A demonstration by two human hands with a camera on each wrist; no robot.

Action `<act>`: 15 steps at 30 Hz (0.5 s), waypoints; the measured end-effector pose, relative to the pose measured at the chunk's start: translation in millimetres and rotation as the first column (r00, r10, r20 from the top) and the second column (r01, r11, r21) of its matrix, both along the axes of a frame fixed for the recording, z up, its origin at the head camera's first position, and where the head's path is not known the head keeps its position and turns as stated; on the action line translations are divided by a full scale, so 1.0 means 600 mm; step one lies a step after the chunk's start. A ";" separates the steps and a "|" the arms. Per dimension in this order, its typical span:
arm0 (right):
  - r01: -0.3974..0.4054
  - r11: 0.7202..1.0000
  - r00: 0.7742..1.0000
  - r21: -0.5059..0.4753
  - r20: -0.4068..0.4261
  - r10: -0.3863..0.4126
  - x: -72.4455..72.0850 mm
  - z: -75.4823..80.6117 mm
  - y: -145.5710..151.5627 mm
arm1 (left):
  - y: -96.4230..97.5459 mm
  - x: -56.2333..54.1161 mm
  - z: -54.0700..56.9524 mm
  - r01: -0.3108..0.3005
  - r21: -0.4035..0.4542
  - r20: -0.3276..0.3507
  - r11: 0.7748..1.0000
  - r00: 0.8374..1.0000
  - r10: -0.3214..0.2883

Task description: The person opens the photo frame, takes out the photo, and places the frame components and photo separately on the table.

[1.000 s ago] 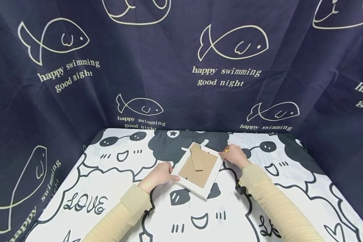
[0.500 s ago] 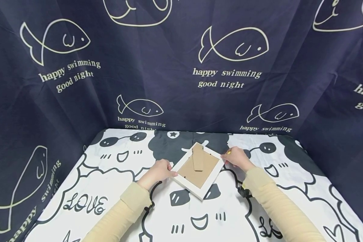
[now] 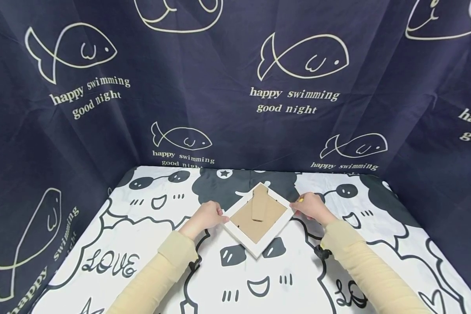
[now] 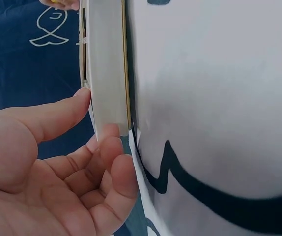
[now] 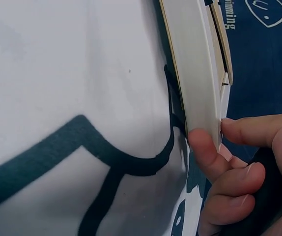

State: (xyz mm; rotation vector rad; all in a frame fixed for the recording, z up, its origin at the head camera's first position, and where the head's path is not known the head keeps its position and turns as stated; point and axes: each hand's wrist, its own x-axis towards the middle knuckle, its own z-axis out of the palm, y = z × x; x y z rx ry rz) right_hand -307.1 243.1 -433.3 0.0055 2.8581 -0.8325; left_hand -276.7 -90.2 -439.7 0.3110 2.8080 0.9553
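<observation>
A white picture frame (image 3: pixel 241 234) lies back side up on the cloth, turned so one corner points toward me. Its brown backing board (image 3: pixel 241 218) carries a cardboard stand leg (image 3: pixel 259 208) lying against it. My left hand (image 3: pixel 206 216) pinches the left corner; in the left wrist view the thumb (image 4: pixel 67 115) is on the back and curled fingers (image 4: pixel 116 172) are on the side edge. At the opposite corner my right hand (image 3: pixel 311 206) pinches the frame between thumb and index finger, its other fingers (image 5: pixel 237 191) curled. A small yellow spot (image 3: pixel 300 199) shows at the right hand.
A white cloth (image 3: pixel 149 248) with black cartoon drawings covers the table. Dark blue curtains (image 3: pixel 227 87) with fish prints close off the back and both sides. Dark bands (image 3: pixel 322 252) sit at the wrists, by the beige sleeves (image 3: pixel 361 257).
The picture frame has turned clockwise on the cloth. My left hand has moved slightly away from me and my right hand slightly toward me and right, both keeping their pinch.
</observation>
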 end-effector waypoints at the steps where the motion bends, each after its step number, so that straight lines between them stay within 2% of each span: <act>1: 0.000 1.000 1.000 0.001 0.001 0.000 0.001 0.000 0.000 | 0.000 -0.001 0.001 -0.001 -0.005 -0.004 1.000 1.000 0.001; 15: -0.016 0.999 1.000 -0.048 0.020 0.017 0.019 -0.004 0.009 | 0.001 -0.021 0.001 -0.023 -0.002 -0.008 1.000 1.000 0.023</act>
